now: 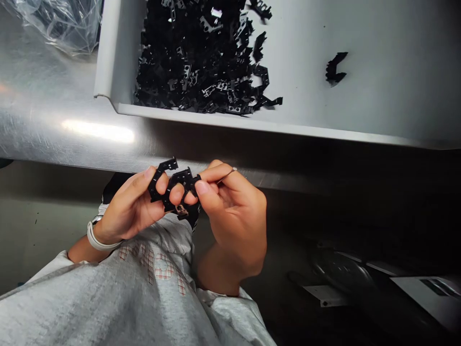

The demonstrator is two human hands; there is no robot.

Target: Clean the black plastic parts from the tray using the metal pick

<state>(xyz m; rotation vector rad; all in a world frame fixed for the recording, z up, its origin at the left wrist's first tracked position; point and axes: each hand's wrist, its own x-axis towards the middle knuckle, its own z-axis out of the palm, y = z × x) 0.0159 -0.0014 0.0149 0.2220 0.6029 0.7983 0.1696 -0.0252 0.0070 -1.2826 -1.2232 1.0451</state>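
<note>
My left hand [135, 206] has its fingers closed around several small black C-shaped plastic parts [161, 177], which sit between the fingers. My right hand [234, 211] pinches the end of one black part [196, 181] between thumb and forefinger, just beside the left fingertips. A thin pointed tool [226, 174], its full shape hidden, seems to lie across the right forefinger. Both hands are held in front of my body, below the table edge. Beyond them, a heap of similar black parts [194, 62] lies in a white tray.
The white tray [288, 126] rests on a shiny metal table [46, 115]. One loose black part [335, 69] lies apart at the tray's right. A clear plastic bag [68, 24] with dark contents stands at the back left. Dim objects [338, 274] show at the lower right.
</note>
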